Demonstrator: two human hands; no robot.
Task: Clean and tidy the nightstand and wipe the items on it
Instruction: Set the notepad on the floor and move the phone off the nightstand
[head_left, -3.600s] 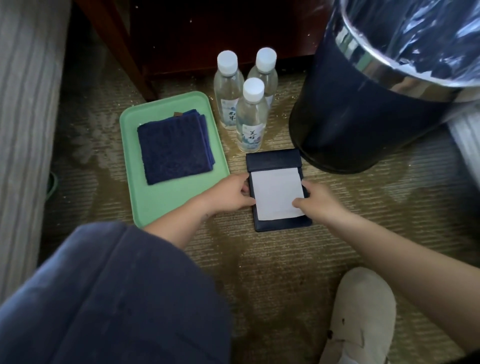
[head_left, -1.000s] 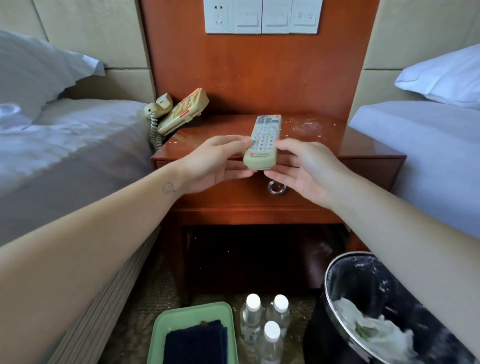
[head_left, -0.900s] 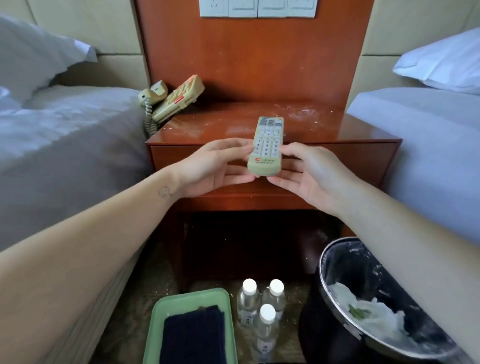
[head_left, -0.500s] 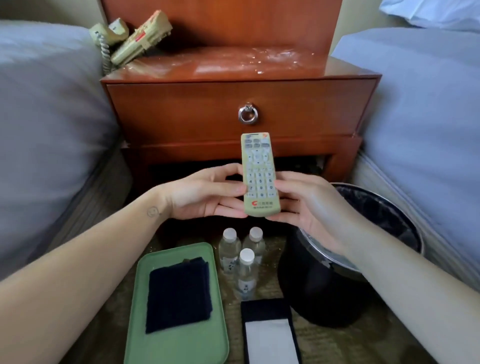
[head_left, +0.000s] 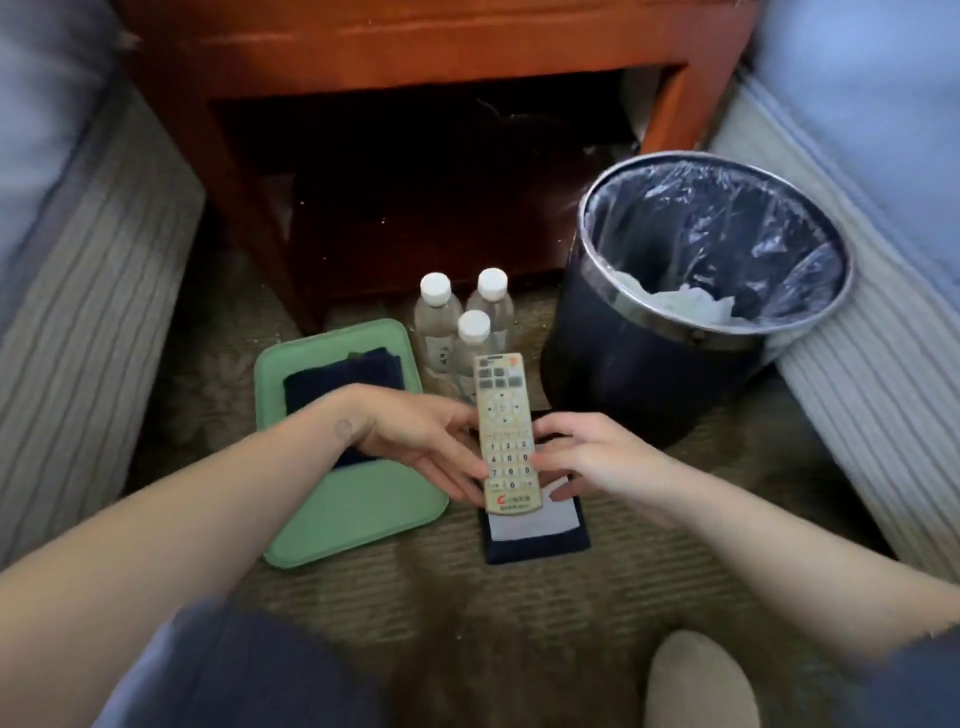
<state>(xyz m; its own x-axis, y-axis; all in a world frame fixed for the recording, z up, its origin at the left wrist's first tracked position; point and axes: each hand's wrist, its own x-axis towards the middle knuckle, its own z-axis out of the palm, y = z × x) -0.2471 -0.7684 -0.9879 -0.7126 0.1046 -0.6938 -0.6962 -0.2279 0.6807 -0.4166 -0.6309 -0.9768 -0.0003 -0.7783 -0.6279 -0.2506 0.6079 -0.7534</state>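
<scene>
Holding the remote (head_left: 506, 441) between left hand (head_left: 410, 441) and right hand (head_left: 597, 457), fingers (head_left: 566, 428) pinching its long edges. Poised above the notepad (head_left: 537, 540), beside the green tray (head_left: 353, 514).

Both arms reach forward; left hand (head_left: 415, 441) and right hand (head_left: 602, 462) hold the remote (head_left: 505, 415) from either side

Nightstand (head_left: 415, 47) top cut off above, notepad (head_left: 535, 527) half hidden beneath remote (head_left: 506, 441), bottle labels (head_left: 439, 356) blurred

Digits 1, 2, 3 are read on the remote (head_left: 506, 436) keypad. A red "C" logo is printed at its lower end. Labels on the bottles (head_left: 474, 338) are blurred, unreadable.
</scene>
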